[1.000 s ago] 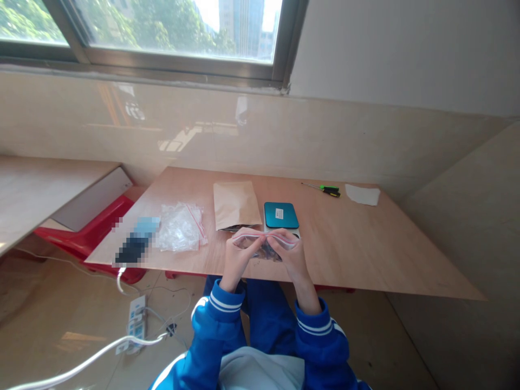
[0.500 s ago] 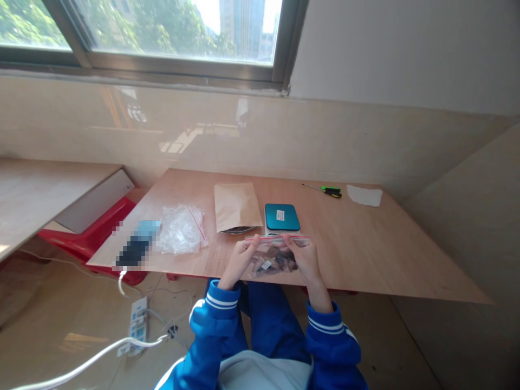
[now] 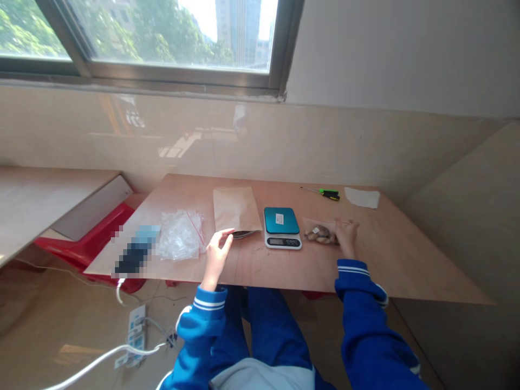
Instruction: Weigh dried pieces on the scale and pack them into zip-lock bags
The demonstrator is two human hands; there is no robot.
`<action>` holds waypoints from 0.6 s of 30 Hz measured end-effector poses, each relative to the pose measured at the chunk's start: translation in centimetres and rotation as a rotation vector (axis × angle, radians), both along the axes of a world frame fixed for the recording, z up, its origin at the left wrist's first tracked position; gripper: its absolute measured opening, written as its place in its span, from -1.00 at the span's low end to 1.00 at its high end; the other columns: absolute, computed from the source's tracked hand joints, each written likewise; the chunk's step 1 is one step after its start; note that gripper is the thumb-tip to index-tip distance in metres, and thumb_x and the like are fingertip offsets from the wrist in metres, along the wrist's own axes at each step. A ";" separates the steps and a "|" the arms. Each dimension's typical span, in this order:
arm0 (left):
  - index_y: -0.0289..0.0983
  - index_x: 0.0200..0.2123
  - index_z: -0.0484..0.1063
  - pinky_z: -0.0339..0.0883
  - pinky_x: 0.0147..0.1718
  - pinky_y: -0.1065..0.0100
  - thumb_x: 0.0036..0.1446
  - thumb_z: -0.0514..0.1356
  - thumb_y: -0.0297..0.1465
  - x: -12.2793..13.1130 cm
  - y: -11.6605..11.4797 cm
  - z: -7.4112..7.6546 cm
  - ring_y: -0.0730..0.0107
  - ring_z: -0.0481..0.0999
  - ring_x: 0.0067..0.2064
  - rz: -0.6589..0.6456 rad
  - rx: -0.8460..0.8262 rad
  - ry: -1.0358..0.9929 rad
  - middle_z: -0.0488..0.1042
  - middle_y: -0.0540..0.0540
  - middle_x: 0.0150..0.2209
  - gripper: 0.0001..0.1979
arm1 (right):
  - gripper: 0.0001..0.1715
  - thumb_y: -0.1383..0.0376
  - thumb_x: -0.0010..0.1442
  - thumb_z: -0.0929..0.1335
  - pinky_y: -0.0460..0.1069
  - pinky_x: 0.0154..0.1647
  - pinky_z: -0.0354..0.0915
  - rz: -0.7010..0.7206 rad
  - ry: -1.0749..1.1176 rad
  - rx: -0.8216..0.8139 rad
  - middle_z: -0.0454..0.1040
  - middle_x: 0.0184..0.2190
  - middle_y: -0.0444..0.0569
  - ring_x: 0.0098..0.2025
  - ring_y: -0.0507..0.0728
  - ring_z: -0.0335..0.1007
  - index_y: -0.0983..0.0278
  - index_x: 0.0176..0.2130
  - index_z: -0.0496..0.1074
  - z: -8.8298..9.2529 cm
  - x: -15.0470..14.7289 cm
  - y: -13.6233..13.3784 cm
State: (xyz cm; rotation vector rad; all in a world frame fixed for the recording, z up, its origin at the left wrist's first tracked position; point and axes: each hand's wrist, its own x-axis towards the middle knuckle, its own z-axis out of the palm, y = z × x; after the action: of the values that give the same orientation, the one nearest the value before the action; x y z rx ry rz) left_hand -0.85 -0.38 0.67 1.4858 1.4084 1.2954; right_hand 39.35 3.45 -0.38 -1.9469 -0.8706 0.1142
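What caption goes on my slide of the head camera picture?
Left hand near a kraft envelope; right hand on a zip bag.

Along the far edge of the plywood surface [image 3: 390,254] lie a green-handled screwdriver [image 3: 327,192] and a white sheet [image 3: 361,197]. Nearer sit a kraft paper envelope [image 3: 234,208], a digital scale [image 3: 282,227], a zip bag of brown pieces [image 3: 320,234], and, toward the left, a crumpled clear plastic bag [image 3: 181,235].
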 end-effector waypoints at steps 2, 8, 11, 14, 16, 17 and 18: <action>-0.21 -0.02 0.46 0.15 0.20 0.05 0.14 0.18 -0.30 -0.1 0.6 -0.5 0.15 0.37 0.16 0.039 0.061 0.133 0.46 -0.17 0.07 -0.67 | -0.30 0.09 0.17 0.27 0.36 0.20 0.06 -0.063 -0.102 -0.022 0.18 0.19 0.54 0.27 0.53 0.07 0.52 0.13 0.19 -0.8 -0.7 -0.7; -0.11 0.26 0.20 -0.07 0.30 0.00 0.11 0.18 -0.46 0.0 3.9 -1.7 0.06 -0.13 0.40 -0.071 0.059 0.527 0.06 -0.10 0.37 -0.38 | -0.33 0.06 0.21 0.25 0.39 0.28 -0.10 0.183 -0.311 -0.238 0.01 0.34 0.30 0.36 0.51 -0.14 0.37 0.19 0.26 -4.9 -3.7 -2.2; -0.14 0.23 0.27 -0.15 0.32 0.00 0.11 0.12 -0.57 -0.4 5.4 -1.8 0.07 -0.14 0.40 -0.135 0.005 0.620 0.12 -0.10 0.35 -0.40 | -0.35 0.05 0.26 0.20 0.40 0.27 -0.09 0.268 -0.375 -0.387 -0.02 0.36 0.23 0.37 0.48 -0.17 0.29 0.24 0.23 -5.5 -3.1 -0.8; -0.14 0.16 0.37 0.05 0.27 0.16 0.14 0.10 -0.58 -1.0 6.1 -1.3 0.18 0.09 0.34 -0.165 -0.014 0.629 0.27 -0.09 0.27 -0.48 | -0.34 0.04 0.28 0.19 0.41 0.28 -0.15 0.342 -0.401 -0.489 -0.05 0.37 0.20 0.39 0.46 -0.23 0.25 0.26 0.19 -4.4 -2.0 1.2; -0.10 0.12 0.41 0.23 0.16 0.26 0.18 0.12 -0.48 -1.3 6.0 -0.5 0.22 0.28 0.26 -0.159 -0.020 0.631 0.36 -0.05 0.20 -0.56 | -0.35 0.04 0.27 0.20 0.47 0.27 -0.23 0.360 -0.389 -0.451 0.00 0.36 0.21 0.39 0.47 -0.26 0.26 0.25 0.22 -2.9 -2.3 2.1; -0.07 0.10 0.43 0.30 0.10 0.29 0.20 0.13 -0.43 -1.4 5.9 0.0 0.23 0.37 0.20 -0.146 -0.023 0.634 0.42 -0.02 0.16 -0.60 | -0.35 0.04 0.26 0.21 0.48 0.26 -0.24 0.363 -0.376 -0.379 0.04 0.34 0.23 0.39 0.47 -0.25 0.28 0.23 0.24 -2.0 -3.1 2.3; -0.05 0.06 0.46 0.35 0.03 0.30 0.20 0.15 -0.37 -1.4 5.7 0.7 0.22 0.44 0.14 -0.126 -0.026 0.638 0.47 -0.01 0.11 -0.64 | -0.37 0.04 0.26 0.20 0.47 0.27 -0.22 0.381 -0.350 -0.276 0.09 0.31 0.25 0.39 0.44 -0.21 0.30 0.20 0.26 -1.0 -4.2 2.2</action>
State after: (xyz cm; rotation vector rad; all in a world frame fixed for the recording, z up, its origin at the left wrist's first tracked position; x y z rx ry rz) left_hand -2.29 5.32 1.37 2.0398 1.6671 0.7421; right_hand 35.10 5.61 -1.36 -2.0653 -1.5229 0.1228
